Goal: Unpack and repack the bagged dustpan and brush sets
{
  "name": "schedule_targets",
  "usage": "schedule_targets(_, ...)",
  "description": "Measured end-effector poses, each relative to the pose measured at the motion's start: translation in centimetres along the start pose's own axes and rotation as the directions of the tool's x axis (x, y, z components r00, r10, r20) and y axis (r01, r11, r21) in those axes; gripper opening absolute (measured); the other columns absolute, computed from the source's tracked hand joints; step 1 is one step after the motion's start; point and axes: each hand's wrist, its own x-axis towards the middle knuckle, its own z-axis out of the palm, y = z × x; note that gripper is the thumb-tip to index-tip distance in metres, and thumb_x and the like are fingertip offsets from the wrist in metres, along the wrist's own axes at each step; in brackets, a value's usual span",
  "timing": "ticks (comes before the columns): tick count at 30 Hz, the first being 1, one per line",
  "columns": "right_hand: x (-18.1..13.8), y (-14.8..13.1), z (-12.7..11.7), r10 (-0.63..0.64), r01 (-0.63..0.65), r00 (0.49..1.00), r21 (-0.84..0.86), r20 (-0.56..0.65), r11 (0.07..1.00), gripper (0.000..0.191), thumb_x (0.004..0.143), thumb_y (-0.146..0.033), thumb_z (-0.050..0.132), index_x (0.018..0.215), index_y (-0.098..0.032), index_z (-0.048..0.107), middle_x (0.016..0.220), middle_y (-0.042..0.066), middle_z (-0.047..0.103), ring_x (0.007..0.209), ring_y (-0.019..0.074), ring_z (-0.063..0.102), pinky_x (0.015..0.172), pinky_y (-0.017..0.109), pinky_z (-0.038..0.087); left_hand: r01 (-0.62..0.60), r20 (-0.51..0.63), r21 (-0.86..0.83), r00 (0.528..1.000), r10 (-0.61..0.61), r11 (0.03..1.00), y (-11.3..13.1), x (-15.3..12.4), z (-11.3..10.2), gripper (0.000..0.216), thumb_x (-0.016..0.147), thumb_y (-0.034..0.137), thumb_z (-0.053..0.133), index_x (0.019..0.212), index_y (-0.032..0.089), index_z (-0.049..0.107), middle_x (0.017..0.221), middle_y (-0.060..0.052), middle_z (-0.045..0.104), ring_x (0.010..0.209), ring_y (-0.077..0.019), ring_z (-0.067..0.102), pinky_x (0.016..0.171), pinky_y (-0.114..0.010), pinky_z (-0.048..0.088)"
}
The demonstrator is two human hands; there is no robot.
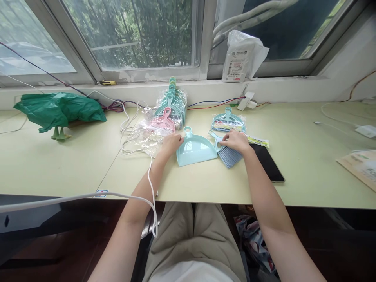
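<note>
A light blue dustpan (197, 149) lies on the table in front of me, its handle pointing to the window. My left hand (172, 142) is closed, with its fingertips at the dustpan's left edge. To the right of the pan, my right hand (236, 140) pinches the handle of a small hand brush (229, 156); the grey-blue bristles point toward me. Behind this hand is a bagged blue dustpan and brush set (228, 120). A stack of bagged blue sets (173, 103) stands near the wall, with a pink set (164, 121) in front.
Clear plastic bags (149, 137) and a white cable (151, 176) lie by my left arm. A black tablet (268, 164) and a yellow label strip (258, 141) are on the right. A green bag (60, 109) sits far left; a white package (239, 58) stands on the sill.
</note>
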Motion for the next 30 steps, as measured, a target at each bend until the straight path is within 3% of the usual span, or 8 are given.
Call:
schedule_targets(5,0.4,0.7,-0.7,0.093,-0.055,0.981,0.21,-0.171,0.976,0.03,0.069,-0.049,0.061,0.08,-0.022,0.071,0.107,0.008,0.06,0.092,0.0238,0.057,0.075,0.033,0.04,0.014,0.04,0.013,0.999,-0.015,1.0,0.3,0.0,-0.1,0.043,0.093,0.038,0.033,0.08,0.018,0.069,0.086,-0.012,0.07,0.079,-0.023,0.063,0.068,-0.032,0.04)
schedule_targets(10,0.3,-0.2,-1.3,0.053,0.038,0.971,0.369,-0.234,0.929,0.028,0.074,-0.047,0.059,0.081,-0.022,0.068,0.106,0.007,0.06,0.084,0.0202,0.057,0.068,0.031,0.039,-0.002,0.024,-0.009,1.0,0.003,1.0,1.1,-0.3,-0.4,0.04,0.092,0.035,0.035,0.074,0.019,0.067,0.082,-0.01,0.069,0.077,-0.0214,0.063,0.067,-0.031,0.039)
schedule_targets(13,-0.1,-1.4,-1.1,-0.028,0.096,0.979,0.339,-0.201,0.936,0.024,0.074,-0.045,0.06,0.08,-0.023,0.067,0.105,0.005,0.059,0.086,0.0201,0.057,0.071,0.03,0.04,-0.028,0.012,-0.036,1.0,0.028,0.999,1.7,-0.5,-0.5,0.039,0.092,0.033,0.035,0.071,0.019,0.065,0.078,-0.01,0.068,0.075,-0.0214,0.062,0.065,-0.031,0.037)
schedule_targets(19,-0.7,-3.4,0.7,-0.202,0.22,0.968,0.12,-0.149,0.968,0.019,0.073,-0.04,0.063,0.079,-0.022,0.066,0.101,0.007,0.06,0.098,0.0247,0.055,0.081,0.034,0.04,-0.114,0.027,-0.119,0.993,0.118,0.986,3.3,-1.0,-0.5,0.041,0.093,0.034,0.033,0.071,0.018,0.064,0.079,-0.01,0.068,0.075,-0.0213,0.062,0.064,-0.031,0.036)
schedule_targets(22,-0.6,-3.6,1.5,-0.246,0.256,0.958,0.049,-0.149,0.965,0.02,0.075,-0.039,0.061,0.082,-0.021,0.065,0.101,0.009,0.059,0.1,0.0264,0.054,0.084,0.036,0.04,-0.201,0.046,-0.189,0.976,0.213,0.961,4.4,-1.5,-0.6,0.04,0.094,0.035,0.032,0.074,0.019,0.063,0.083,-0.009,0.069,0.078,-0.0202,0.062,0.067,-0.031,0.038)
schedule_targets(26,-0.5,-3.6,2.0,-0.299,0.31,0.947,0.088,-0.12,0.947,0.02,0.08,-0.039,0.058,0.087,-0.021,0.063,0.099,0.008,0.059,0.101,0.0245,0.054,0.085,0.034,0.041,-0.369,0.016,-0.276,0.922,0.388,0.888,5.4,-2.1,-0.6,0.033,0.094,0.029,0.032,0.086,0.02,0.063,0.09,-0.006,0.069,0.082,-0.0188,0.061,0.071,-0.029,0.039)
schedule_targets(30,-0.6,-3.6,2.0,-0.349,0.361,0.932,0.187,-0.093,0.914,0.019,0.082,-0.039,0.057,0.089,-0.022,0.063,0.101,0.006,0.059,0.103,0.0231,0.054,0.083,0.031,0.042,-0.472,-0.031,-0.224,0.878,0.477,0.853,5.3,-2.1,-0.2,0.024,0.089,0.024,0.04,0.09,0.019,0.063,0.094,-0.006,0.065,0.08,-0.0175,0.06,0.069,-0.028,0.04)
